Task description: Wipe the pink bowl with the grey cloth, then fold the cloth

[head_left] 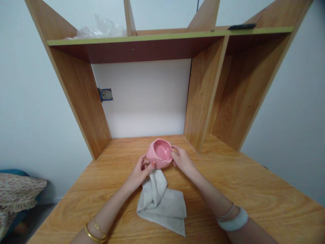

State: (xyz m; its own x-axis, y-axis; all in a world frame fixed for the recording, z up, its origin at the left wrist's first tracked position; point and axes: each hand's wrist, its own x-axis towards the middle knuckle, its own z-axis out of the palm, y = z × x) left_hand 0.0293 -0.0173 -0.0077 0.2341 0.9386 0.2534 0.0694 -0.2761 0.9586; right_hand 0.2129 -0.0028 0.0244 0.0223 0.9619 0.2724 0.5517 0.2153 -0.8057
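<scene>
Between my two hands is a pink faceted bowl [159, 154], tilted so that its glossy inside faces me. My left hand [143, 171] grips its lower left side, with the thumb on the outer wall. On the right, my right hand [181, 158] pinches the rim, the thumb near the inner edge. A grey cloth [162, 203] lies crumpled and partly folded on the wooden desk [114, 189], just below the bowl. Its upper end reaches up near my left fingers; whether it touches the bowl I cannot tell.
A wooden shelf unit [203, 101] rises from the back of the desk. Clear plastic wrapping [101, 28] and a dark slim object [242, 26] lie on its upper shelf. A wall socket box [106, 94] shows at the back left. A patterned fabric [20, 189] drapes at far left.
</scene>
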